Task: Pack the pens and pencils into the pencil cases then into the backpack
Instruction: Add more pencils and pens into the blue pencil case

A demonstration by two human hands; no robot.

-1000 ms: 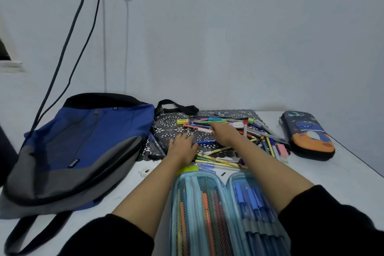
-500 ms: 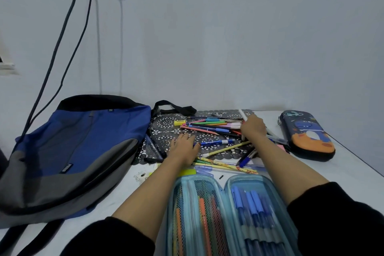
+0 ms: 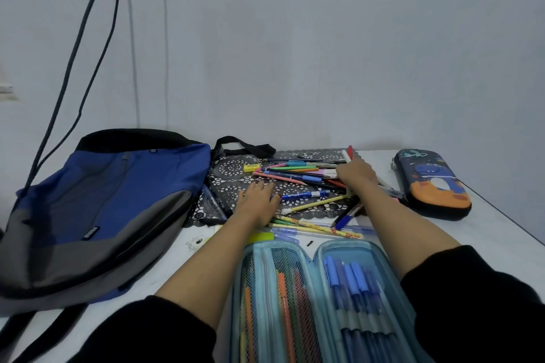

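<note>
View: head.
Open pencil case (image 3: 324, 303): nearest, partly filled.
Loose pens and pencils (image 3: 295, 177): many left on the mat (image 3: 233, 168).
Left hand (image 3: 256, 200): fingers flat on pile.
Right hand (image 3: 354, 174): fingers curled round held pens (image 3: 347, 153).
Backpack (image 3: 103, 209): left, apparently awaiting cases.

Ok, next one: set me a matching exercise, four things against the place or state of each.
Things: 1 backpack; 2 light blue pencil case; 3 dark pencil case; 4 right hand.
States: A closed, at the right; B open, in the foreground; C lying flat at the left; D gripping pens.
Pairs: 1-C; 2-B; 3-A; 4-D.
</note>
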